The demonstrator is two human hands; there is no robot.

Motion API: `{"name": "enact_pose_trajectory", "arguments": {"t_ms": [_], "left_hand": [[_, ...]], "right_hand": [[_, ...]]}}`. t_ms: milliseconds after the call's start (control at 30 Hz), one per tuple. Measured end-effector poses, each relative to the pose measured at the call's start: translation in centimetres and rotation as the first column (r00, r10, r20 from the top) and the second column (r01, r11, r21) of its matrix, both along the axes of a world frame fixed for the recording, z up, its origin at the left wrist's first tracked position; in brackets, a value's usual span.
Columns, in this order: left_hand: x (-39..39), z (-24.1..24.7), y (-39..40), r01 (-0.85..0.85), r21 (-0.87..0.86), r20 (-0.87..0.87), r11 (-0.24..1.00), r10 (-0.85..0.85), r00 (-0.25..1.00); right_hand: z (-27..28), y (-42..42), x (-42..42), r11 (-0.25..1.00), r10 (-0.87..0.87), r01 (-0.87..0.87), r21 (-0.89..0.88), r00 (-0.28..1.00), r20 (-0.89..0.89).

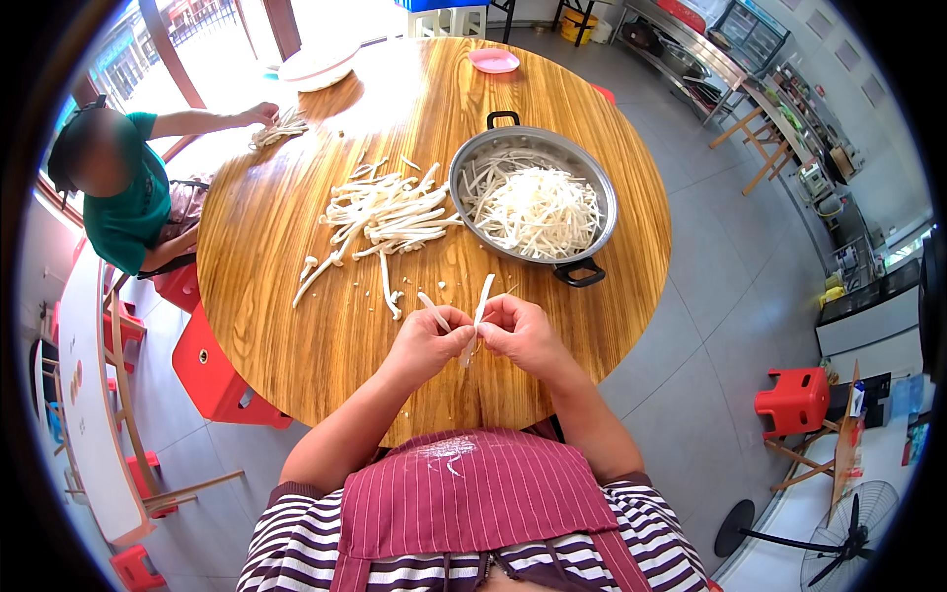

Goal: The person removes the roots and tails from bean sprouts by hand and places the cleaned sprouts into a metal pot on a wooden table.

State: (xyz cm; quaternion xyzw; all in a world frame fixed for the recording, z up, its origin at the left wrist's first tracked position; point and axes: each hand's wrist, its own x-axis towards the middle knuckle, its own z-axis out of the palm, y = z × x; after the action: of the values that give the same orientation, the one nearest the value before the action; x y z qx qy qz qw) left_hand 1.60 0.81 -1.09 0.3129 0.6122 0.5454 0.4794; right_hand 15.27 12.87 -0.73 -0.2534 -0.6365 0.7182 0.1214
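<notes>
Close in front of my chest, over the table's near side, my left hand (435,337) and my right hand (518,333) meet fingertip to fingertip. Between them is a white mushroom strip (484,290), pinched by both. A second pale piece of mushroom stem (433,311) pokes out of my left hand. Ahead and to the left lies a loose pile of long-stemmed white mushrooms (392,211). Just right of the pile, a two-handled steel pot (608,222) holds a heap of shredded white mushroom strips (536,211).
All this rests on a round wooden table (296,355). At its left, a person (126,200) in a green shirt reaches to a small mushroom bunch (280,132). A pink dish (494,61) and a white basin (319,68) stand at the far edge. A red stool (214,370) is at the left.
</notes>
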Motion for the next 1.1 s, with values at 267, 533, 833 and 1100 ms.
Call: {"name": "enact_pose_trajectory", "arguments": {"t_ms": [267,533,833,1100], "left_hand": [[0.8,0.7,0.1,-0.083,-0.048,-0.321,0.995,0.063,0.945],[-0.8,0.7,-0.8,-0.136,-0.035,-0.175,0.99,0.128,0.976],[-2.3,0.6,-1.7,-0.183,0.027,0.029,0.983,0.182,0.983],[-0.1,1.5,-1.1,-0.045,-0.055,-0.335,0.997,0.025,0.942]], "right_hand": [[-1.0,-0.7,-0.8,0.963,-0.053,0.024,0.269,0.994,0.097],[-2.2,0.3,-0.4,0.952,-0.175,0.154,0.265,0.983,0.055],[-1.7,2.5,1.6,0.914,-0.162,0.126,-0.385,0.985,-0.063],[-0.8,-1.1,-0.9,0.993,0.111,-0.112,-0.037,0.994,-0.023]]}}
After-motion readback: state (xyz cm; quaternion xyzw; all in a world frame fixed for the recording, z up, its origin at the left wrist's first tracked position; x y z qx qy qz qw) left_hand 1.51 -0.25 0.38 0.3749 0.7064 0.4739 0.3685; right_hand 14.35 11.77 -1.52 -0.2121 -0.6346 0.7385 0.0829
